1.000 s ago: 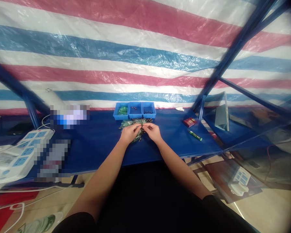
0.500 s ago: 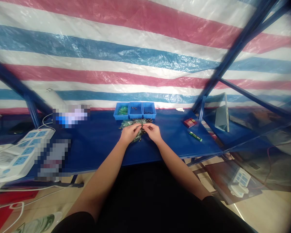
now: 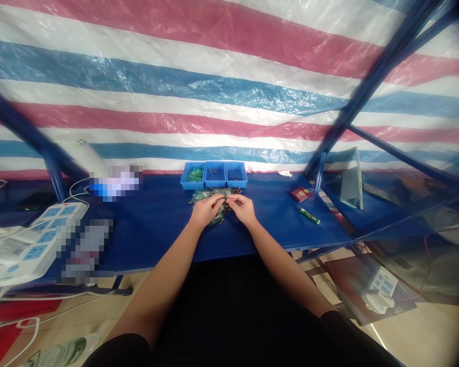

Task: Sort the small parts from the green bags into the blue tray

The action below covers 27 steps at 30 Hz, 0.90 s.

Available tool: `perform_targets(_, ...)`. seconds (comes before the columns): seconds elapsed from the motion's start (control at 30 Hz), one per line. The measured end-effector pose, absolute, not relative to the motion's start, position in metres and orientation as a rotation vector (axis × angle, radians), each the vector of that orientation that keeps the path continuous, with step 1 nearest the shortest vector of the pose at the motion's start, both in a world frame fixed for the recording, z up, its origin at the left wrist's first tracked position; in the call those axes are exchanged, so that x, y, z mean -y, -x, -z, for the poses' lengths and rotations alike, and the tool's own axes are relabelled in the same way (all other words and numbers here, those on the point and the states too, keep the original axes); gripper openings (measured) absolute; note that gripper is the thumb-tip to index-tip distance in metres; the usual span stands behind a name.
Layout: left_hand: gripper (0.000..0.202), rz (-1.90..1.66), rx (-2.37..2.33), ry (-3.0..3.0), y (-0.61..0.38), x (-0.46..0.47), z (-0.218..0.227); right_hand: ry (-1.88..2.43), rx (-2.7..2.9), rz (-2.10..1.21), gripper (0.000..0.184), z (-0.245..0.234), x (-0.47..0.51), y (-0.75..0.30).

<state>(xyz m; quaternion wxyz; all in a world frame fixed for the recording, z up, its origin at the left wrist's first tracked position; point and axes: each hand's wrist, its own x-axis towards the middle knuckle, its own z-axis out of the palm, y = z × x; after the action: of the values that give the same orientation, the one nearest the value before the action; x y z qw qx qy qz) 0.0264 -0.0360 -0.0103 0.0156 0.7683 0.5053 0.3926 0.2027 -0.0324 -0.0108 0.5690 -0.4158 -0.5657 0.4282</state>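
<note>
Both of my hands meet over a heap of small green pieces (image 3: 208, 193) on the blue table (image 3: 156, 224). My left hand (image 3: 205, 210) is closed in a pinch, fingertips touching those of my right hand (image 3: 241, 208), which is pinched too. Between the fingertips sits a tiny part that I cannot make out. Just behind the heap stand three joined blue bins (image 3: 214, 175): the left one holds green pieces, the other two hold small dark parts.
A red box (image 3: 299, 193) and a green stick-shaped item (image 3: 309, 216) lie to the right. White power strips (image 3: 30, 239) with cables sit at the left. A striped tarp (image 3: 214, 92) hangs behind. Blue frame bars (image 3: 367, 81) cross at right.
The hands stay together over the heap with only slight finger movement. The view has shifted a little downward and to the left.
</note>
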Motion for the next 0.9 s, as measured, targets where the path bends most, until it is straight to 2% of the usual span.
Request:
perform_targets(0.47,0.027,-1.146,-1.587,-2.495,-0.0299,0.038,0.0096,1.008,1.394,-0.961,0.031,0.0102,0.0347,-0.2034)
perform_targets(0.9,0.039,-1.104,-1.406,-2.65,-0.0323,0.0426,0.0059,0.951,1.452,-0.92,0.028,0.0079,0.0363,-0.2051)
